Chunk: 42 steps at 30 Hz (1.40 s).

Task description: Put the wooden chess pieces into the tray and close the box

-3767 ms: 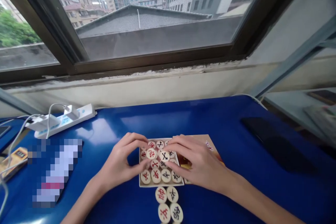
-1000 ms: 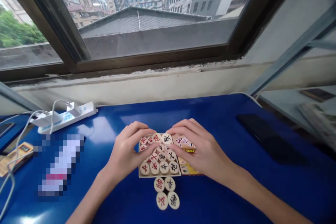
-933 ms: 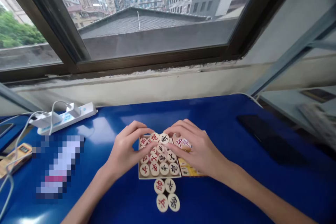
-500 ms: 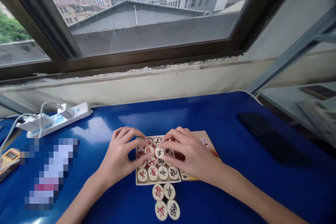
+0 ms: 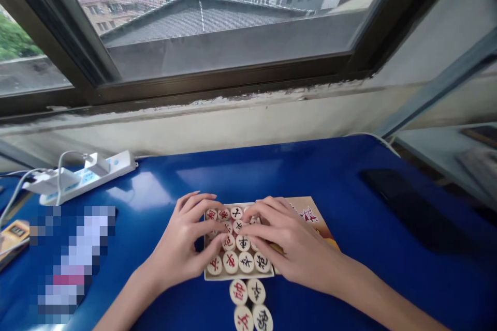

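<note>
Has a round red-marked piece [image 5: 229,243] and, just beside it, a round black-marked piece [image 5: 243,243] inside a shallow white box [image 5: 238,277], right behind a front row of four pieces [image 5: 246,262]. Curls the left hand [image 5: 188,240] at the red-marked piece, thumb and forefinger bent close to its edge; bends the right hand [image 5: 285,235] likewise at the black-marked piece. Cannot tell, for either, whether gripping or merely touching. Deeper in the box, more red- and black-marked discs [image 5: 236,212], partly covered by fingers. Just right of the box, a printed cover [image 5: 310,213], partly hidden. In front, on the blue counter [image 5: 303,170], four loose pieces [image 5: 238,292] in two pairs, red left, black right. Farther left, a pixelated long item [image 5: 77,256], an orange packet [image 5: 15,232] and a white power strip [image 5: 126,164] with plugs. Well to the right, a dark flat object [image 5: 407,204]. Beyond, a brown-framed window [image 5: 229,81].
</note>
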Tool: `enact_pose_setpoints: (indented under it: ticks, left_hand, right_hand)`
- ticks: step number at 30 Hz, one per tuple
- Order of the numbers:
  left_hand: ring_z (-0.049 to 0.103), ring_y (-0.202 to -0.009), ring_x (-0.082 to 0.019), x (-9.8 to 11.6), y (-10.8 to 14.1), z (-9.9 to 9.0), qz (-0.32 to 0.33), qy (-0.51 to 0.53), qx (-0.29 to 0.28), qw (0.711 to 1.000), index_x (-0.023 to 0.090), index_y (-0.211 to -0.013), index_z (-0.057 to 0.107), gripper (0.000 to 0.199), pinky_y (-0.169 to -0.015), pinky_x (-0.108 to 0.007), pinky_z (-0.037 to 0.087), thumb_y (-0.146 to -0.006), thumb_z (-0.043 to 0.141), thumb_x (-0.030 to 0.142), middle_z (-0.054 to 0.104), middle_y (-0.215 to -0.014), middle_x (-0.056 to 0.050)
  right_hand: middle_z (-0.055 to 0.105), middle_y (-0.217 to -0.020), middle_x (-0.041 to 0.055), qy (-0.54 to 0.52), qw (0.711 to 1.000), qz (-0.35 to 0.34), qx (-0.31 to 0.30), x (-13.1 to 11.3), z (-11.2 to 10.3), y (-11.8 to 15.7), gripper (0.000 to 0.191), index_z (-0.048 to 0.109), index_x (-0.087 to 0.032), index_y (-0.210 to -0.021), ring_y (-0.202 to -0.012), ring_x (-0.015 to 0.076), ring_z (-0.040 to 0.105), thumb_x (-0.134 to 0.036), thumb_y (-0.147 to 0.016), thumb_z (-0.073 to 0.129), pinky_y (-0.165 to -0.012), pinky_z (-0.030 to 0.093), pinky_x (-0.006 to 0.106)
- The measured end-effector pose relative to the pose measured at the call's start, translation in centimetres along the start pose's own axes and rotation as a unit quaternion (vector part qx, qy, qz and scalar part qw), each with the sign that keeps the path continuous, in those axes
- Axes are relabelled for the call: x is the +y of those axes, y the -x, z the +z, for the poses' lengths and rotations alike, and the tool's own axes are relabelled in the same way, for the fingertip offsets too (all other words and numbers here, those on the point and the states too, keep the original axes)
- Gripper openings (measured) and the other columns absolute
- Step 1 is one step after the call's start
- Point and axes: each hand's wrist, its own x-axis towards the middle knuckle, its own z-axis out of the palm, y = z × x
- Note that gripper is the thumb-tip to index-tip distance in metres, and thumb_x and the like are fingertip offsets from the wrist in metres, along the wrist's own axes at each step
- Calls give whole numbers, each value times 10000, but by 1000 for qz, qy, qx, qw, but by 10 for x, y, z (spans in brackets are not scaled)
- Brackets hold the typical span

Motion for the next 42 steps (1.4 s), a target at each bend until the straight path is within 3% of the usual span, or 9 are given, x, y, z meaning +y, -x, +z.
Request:
enact_pose_setpoints:
  ticks: [8,14,23,34,42]
  left_hand:
    - [595,-1198,-249,-1,0,0,-6,8,45,999,274,-1071,731,188,-1004,-452,459,-983,571,229,706,-1160,-31]
    - [643,-953,-189,-5,0,-3,-18,11,127,992,215,-891,692,169,-839,-355,466,-992,557,204,722,-998,-24]
    - [558,-699,-144,-17,2,-4,-93,3,229,969,192,-770,564,263,-704,-298,420,-1023,503,234,619,-740,8]
    - [394,-552,-120,-17,2,2,-115,24,232,966,199,-597,386,417,-600,-281,319,-979,528,287,411,-555,44]
    - [390,-510,-96,-10,3,-3,-204,95,256,940,201,-622,409,429,-521,-235,339,-1026,470,331,416,-555,52]
  right_hand:
    - [651,-1067,27,-27,999,-4,38,0,1,1,272,672,-265,-1165,-970,180,541,-185,-1032,449,-879,425,389]
    - [685,-977,24,-27,994,-16,106,6,0,-2,200,690,-211,-1010,-906,167,568,-192,-1026,492,-821,430,372]
    - [656,-773,-5,-21,984,-27,172,14,0,-6,183,698,-190,-933,-700,130,507,-172,-996,527,-697,423,320]
    - [643,-744,-17,-44,984,-20,172,17,-3,-5,179,685,-194,-951,-681,124,493,-163,-1002,516,-689,417,312]
    - [671,-744,-10,-57,984,-25,164,16,-2,-5,189,669,-196,-885,-633,116,499,-165,-998,520,-675,435,324]
